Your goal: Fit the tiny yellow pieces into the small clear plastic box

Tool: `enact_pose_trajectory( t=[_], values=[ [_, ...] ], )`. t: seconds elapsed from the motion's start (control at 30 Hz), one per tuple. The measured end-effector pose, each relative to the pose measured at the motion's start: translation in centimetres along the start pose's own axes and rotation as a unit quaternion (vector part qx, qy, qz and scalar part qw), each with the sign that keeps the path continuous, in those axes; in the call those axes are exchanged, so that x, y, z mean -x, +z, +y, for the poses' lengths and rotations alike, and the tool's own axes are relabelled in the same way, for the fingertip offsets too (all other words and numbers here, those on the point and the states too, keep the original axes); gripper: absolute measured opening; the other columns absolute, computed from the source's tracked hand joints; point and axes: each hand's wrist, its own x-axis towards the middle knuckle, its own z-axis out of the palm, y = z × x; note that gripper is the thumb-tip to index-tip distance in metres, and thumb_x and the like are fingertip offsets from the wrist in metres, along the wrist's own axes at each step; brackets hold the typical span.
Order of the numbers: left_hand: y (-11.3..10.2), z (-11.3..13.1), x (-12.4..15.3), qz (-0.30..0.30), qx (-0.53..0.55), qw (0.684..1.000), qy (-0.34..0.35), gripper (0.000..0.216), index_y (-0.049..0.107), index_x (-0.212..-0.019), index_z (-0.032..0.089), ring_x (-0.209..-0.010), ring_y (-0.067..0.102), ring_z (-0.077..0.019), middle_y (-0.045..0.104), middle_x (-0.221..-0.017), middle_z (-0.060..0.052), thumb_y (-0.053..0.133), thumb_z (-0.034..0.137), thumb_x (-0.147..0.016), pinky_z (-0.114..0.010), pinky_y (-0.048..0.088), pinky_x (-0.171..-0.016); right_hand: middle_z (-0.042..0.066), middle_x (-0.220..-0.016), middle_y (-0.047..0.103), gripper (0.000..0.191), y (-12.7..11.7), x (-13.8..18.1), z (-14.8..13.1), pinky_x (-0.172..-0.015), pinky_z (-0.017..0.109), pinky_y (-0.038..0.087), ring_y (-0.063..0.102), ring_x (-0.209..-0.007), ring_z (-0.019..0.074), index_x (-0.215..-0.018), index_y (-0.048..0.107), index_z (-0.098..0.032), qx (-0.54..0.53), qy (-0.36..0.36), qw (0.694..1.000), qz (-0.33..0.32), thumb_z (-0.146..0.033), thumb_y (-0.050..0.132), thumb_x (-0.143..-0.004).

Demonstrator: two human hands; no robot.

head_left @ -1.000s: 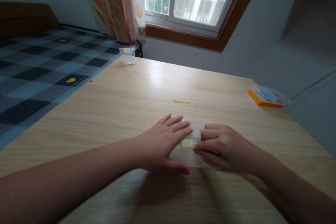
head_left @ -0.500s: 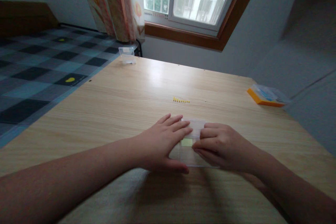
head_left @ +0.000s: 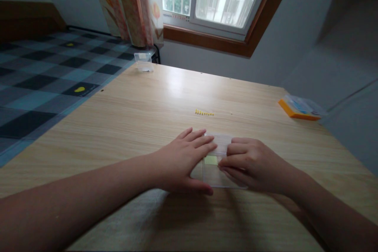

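A clear plastic box (head_left: pixel 221 177) lies on the table in front of me, its transparent lid (head_left: pixel 222 141) laid back on the far side. My left hand (head_left: pixel 189 157) rests flat over the box's left edge, fingers spread and thumb at the near corner. Inside the box, a pale yellow-green square (head_left: pixel 210 160) lies between my hands. My right hand (head_left: pixel 248 161) is over the right part of the box, thumb and forefinger pinched together by the square's right edge. Whatever the pinch holds, if anything, is too small or hidden to make out.
Several tiny yellow pieces (head_left: pixel 203 113) form a row beyond the box, with one small pale speck (head_left: pixel 231 113) to their right. Another clear box (head_left: pixel 143 63) stands open at the far left corner. An orange-edged case (head_left: pixel 299 109) sits at the table's right edge.
My right hand has shifted very slightly to the right, its fingertips still pinched near the square. The left hand stays in place.
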Motion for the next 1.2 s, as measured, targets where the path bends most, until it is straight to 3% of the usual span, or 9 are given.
enact_pose_trajectory(
  t=[0.9,0.97,1.07,1.13,1.2],
  values=[
    [-0.1,0.1,-0.1,0.000,-0.003,1.000,-0.004,0.101,0.044,-0.155,0.015,-0.153,0.026,-0.0420,0.035,-0.164,-0.017,0.067,0.079,-0.080,-0.060,0.014,-0.126,0.001,-0.076,0.063,0.023,0.1,-0.2,-0.1,-0.069,0.026,0.034,0.049,-0.070,0.0098,-0.083,0.073,-0.017,-0.039,0.008,0.999,-0.015,-0.019,0.056,-0.098],
    [-0.1,0.0,0.0,0.000,-0.004,1.000,-0.004,0.100,0.043,-0.155,0.016,-0.153,0.025,-0.0415,0.034,-0.164,-0.016,0.066,0.079,-0.081,-0.060,0.013,-0.126,0.002,-0.077,0.063,0.020,-0.4,-0.1,0.4,-0.070,0.024,0.037,0.053,-0.073,0.0099,-0.087,0.074,-0.017,-0.073,0.018,0.997,0.023,-0.019,0.057,-0.098],
    [-0.1,0.1,0.0,0.001,-0.004,1.000,-0.004,0.099,0.042,-0.156,0.018,-0.153,0.025,-0.0407,0.034,-0.164,-0.015,0.065,0.080,-0.081,-0.059,0.013,-0.126,0.003,-0.080,0.065,0.015,-0.7,0.4,2.9,-0.071,0.024,0.043,0.057,-0.077,0.0107,-0.091,0.075,-0.017,-0.074,0.075,0.983,0.152,-0.021,0.061,-0.096],
    [-0.1,0.1,0.0,-0.001,-0.003,1.000,-0.005,0.100,0.042,-0.156,0.018,-0.153,0.026,-0.0409,0.035,-0.164,-0.016,0.066,0.079,-0.081,-0.059,0.013,-0.126,0.005,-0.082,0.067,0.015,-0.4,1.0,5.5,-0.071,0.025,0.045,0.058,-0.077,0.0124,-0.092,0.076,-0.017,-0.039,0.154,0.961,0.228,-0.026,0.063,-0.094],
    [-0.1,0.1,0.0,-0.002,-0.002,1.000,-0.005,0.100,0.043,-0.155,0.017,-0.153,0.026,-0.0415,0.035,-0.164,-0.017,0.067,0.078,-0.080,-0.061,0.014,-0.125,0.008,-0.093,0.069,0.022,0.4,1.6,8.4,-0.074,0.028,0.049,0.061,-0.084,0.0158,-0.103,0.077,-0.017,-0.014,0.246,0.939,0.242,-0.030,0.061,-0.094]
  ],
)
